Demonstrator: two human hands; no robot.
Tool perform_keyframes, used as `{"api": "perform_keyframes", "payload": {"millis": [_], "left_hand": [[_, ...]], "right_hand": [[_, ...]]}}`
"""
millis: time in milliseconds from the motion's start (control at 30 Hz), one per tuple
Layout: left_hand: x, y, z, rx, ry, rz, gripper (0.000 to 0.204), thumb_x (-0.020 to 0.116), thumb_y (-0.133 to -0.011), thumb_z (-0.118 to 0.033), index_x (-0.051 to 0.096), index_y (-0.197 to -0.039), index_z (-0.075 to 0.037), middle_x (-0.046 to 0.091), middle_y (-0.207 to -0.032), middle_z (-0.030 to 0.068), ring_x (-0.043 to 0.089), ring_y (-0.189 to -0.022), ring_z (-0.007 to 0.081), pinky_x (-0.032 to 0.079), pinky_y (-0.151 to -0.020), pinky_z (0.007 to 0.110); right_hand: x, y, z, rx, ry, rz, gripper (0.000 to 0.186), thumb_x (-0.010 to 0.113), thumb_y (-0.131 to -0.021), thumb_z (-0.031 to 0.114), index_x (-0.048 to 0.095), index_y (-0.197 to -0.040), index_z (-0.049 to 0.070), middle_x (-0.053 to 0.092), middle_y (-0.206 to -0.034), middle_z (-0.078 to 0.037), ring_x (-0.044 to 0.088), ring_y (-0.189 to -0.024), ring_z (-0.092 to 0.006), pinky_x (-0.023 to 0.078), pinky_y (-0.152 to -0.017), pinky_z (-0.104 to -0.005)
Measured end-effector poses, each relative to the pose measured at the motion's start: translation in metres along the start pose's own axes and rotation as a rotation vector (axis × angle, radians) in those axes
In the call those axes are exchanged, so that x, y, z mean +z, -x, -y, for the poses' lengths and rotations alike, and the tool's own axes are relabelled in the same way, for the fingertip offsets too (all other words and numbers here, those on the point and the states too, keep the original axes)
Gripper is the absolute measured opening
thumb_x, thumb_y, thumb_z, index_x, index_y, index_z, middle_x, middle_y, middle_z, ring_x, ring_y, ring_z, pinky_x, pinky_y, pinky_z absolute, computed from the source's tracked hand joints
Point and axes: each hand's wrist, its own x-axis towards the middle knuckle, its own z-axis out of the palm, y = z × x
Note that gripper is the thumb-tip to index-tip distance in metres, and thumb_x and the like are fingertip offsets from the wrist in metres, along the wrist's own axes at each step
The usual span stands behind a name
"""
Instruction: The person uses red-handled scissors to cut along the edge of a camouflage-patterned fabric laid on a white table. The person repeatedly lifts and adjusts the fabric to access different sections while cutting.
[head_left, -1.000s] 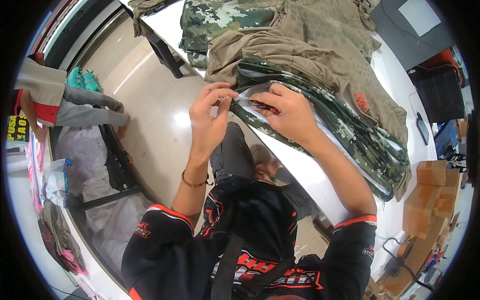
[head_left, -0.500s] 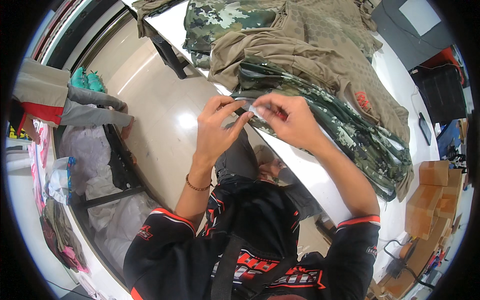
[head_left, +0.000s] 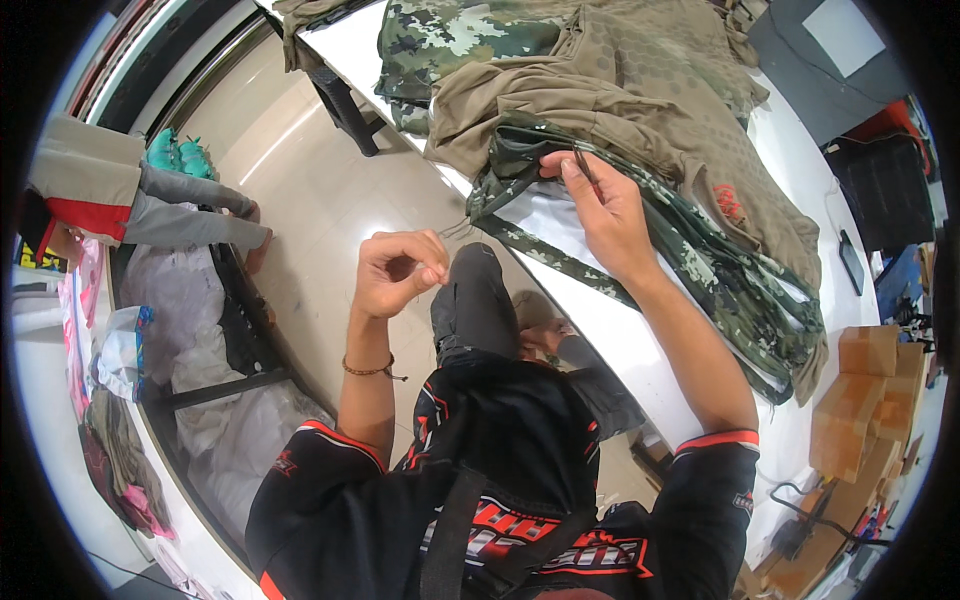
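Note:
In the middle of the view my left hand [head_left: 397,272] is raised off the table edge, thumb and fingertips pinched together. Whatever may be between those fingertips is too small to make out. Thin dark threads [head_left: 458,226] stick out near it from the corner of a green camouflage garment [head_left: 700,262]. My right hand [head_left: 607,208] is above that garment, its fingers closed on a slim dark tool [head_left: 586,168] whose kind I cannot tell. The garment lies bunched along the table's near edge, a white patch of its inside showing under my right hand.
Brown patterned garments [head_left: 640,125] and another camouflage piece [head_left: 450,40] cover the white table [head_left: 640,350]. A phone [head_left: 850,260] and cardboard boxes [head_left: 855,420] are at right. At left, a person [head_left: 190,205] stands by a bin of plastic bags [head_left: 185,300].
My hands have parted: the left has drawn back toward me and down, the right has moved up and right over the garment. The garment's near corner lies let go on the table.

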Motion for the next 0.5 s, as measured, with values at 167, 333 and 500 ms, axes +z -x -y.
{"api": "perform_keyframes", "payload": {"millis": [167,333,500], "left_hand": [[-0.015,0.005,-0.022,-0.115,-0.747,-0.138,0.02,0.087,-0.081,-0.012,0.074,-0.089,0.0,0.073,-0.086,0.0106,0.068,-0.083,0.023,0.053,-0.076,0.034],[0.015,-0.007,-0.013,0.077,-0.901,-0.513,0.028,0.088,-0.079,-0.014,0.076,-0.102,-0.002,0.076,-0.101,0.0095,0.069,-0.101,0.0218,0.053,-0.085,0.033],[0.033,-0.024,0.002,0.004,-0.75,-0.419,0.03,0.087,-0.082,-0.012,0.078,-0.109,-0.002,0.077,-0.104,0.0114,0.071,-0.094,0.0215,0.054,-0.083,0.032]], "right_hand": [[0.003,0.003,0.006,0.053,-0.057,0.04,0.03,0.064,-0.107,0.025,0.073,-0.118,-0.001,0.072,-0.091,-0.003,0.057,-0.078,-0.0051,0.045,-0.068,-0.0228],[0.007,0.009,0.025,0.04,0.098,0.105,0.029,0.076,-0.095,0.017,0.072,-0.12,0.003,0.06,-0.069,0.002,0.048,-0.064,-0.0036,0.041,-0.06,-0.0238],[0.02,0.011,0.022,-0.144,0.344,0.179,0.039,0.078,-0.085,0.017,0.071,-0.124,0.015,0.066,-0.07,-0.011,0.065,-0.061,-0.0247,0.052,-0.061,-0.0361]]}}
